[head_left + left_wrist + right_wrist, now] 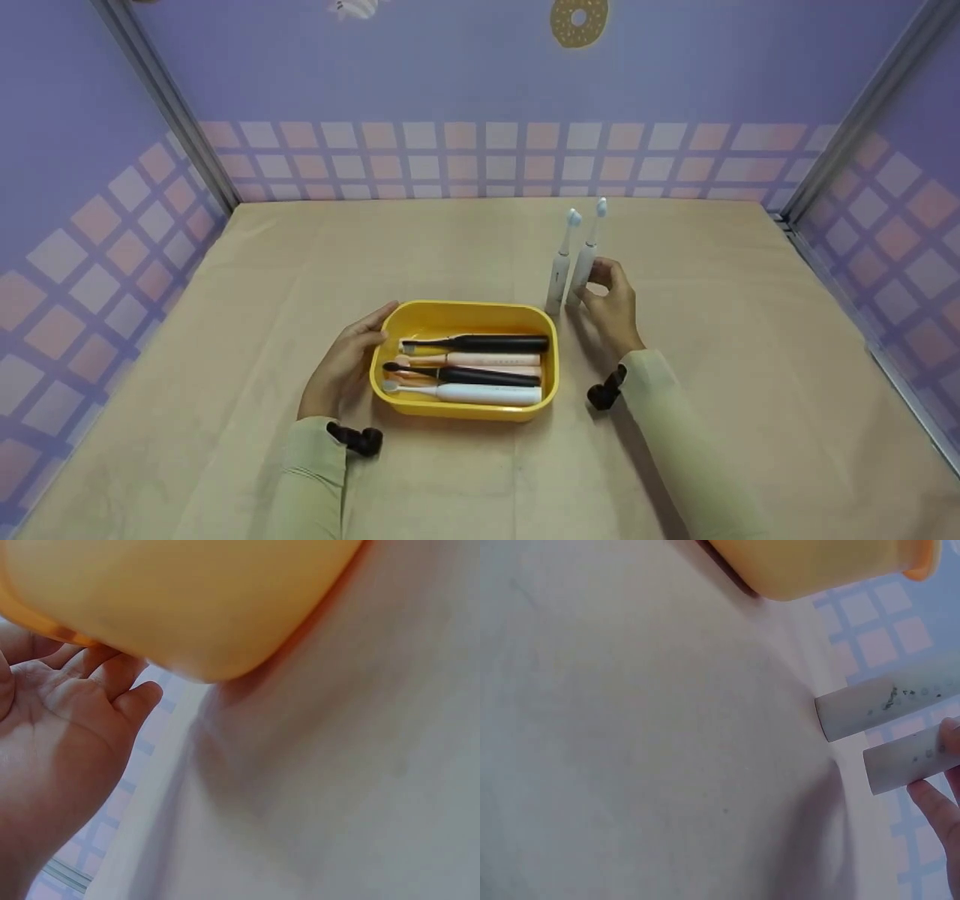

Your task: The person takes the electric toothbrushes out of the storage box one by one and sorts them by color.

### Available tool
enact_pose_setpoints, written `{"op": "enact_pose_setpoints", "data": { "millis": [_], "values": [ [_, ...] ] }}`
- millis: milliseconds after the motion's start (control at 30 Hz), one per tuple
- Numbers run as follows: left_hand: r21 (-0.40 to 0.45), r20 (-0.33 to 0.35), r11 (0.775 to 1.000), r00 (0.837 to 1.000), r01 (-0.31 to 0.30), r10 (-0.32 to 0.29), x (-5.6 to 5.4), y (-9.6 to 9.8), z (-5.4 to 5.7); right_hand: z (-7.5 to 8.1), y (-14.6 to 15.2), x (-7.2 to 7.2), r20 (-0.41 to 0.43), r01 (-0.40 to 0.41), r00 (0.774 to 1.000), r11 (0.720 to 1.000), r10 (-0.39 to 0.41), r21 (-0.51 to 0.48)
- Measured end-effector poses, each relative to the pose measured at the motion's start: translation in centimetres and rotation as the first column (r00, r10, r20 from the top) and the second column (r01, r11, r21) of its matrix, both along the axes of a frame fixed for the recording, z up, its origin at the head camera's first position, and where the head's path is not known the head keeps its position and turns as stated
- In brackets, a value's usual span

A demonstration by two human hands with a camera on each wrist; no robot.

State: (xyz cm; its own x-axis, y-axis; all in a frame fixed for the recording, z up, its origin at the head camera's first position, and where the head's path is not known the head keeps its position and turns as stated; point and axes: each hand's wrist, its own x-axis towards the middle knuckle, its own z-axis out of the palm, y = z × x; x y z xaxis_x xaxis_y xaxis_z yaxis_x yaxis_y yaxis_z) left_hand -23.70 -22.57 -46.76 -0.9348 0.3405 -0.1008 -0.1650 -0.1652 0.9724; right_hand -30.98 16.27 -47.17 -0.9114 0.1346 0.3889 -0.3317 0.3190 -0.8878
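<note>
My right hand [616, 306] pinches an upright white electric toothbrush [586, 262] by its handle, between thumb and fingers. Just left of it stands a second white electric toothbrush [559, 277], also head up; the right wrist view shows its handle [889, 701] beside the held one [904, 761]. A yellow plastic bin [465, 411] sits in front of me. At its left end my left hand [346, 364] grips the rim, the fingers partly hidden beneath it in the left wrist view. Inside lie black [499, 343], pink [487, 359] and white [487, 394] electric toothbrushes, side by side.
A beige cloth [420, 480] covers the table. Purple walls with a pink and white check pattern [457, 157] close off the back and both sides, with metal posts [176, 112] at the corners.
</note>
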Motion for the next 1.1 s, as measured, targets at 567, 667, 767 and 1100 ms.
{"op": "enact_pose_setpoints", "data": {
  "millis": [567, 667, 767, 1100],
  "values": [
    [-0.006, -0.022, 1.000, 1.000, 0.016, -0.016, -0.06, -0.04, 0.14, -0.18, -0.20, -0.07, 0.103, -0.043, 0.994, 0.999, 0.041, 0.023],
    [-0.002, -0.023, 1.000, 1.000, 0.010, -0.010, -0.07, -0.01, 0.08, -0.15, -0.22, -0.02, 0.122, -0.046, 0.992, 0.998, 0.042, 0.029],
    [0.004, -0.015, 1.000, 1.000, 0.007, -0.007, -0.11, -0.01, 0.04, -0.20, -0.20, -0.05, 0.139, -0.042, 0.990, 0.998, 0.037, 0.037],
    [-0.048, -0.028, 0.999, 1.000, 0.005, -0.007, -0.07, -0.09, 0.03, -0.48, -0.07, 0.01, 0.146, -0.057, 0.988, 0.996, 0.046, 0.073]
  ]
}}
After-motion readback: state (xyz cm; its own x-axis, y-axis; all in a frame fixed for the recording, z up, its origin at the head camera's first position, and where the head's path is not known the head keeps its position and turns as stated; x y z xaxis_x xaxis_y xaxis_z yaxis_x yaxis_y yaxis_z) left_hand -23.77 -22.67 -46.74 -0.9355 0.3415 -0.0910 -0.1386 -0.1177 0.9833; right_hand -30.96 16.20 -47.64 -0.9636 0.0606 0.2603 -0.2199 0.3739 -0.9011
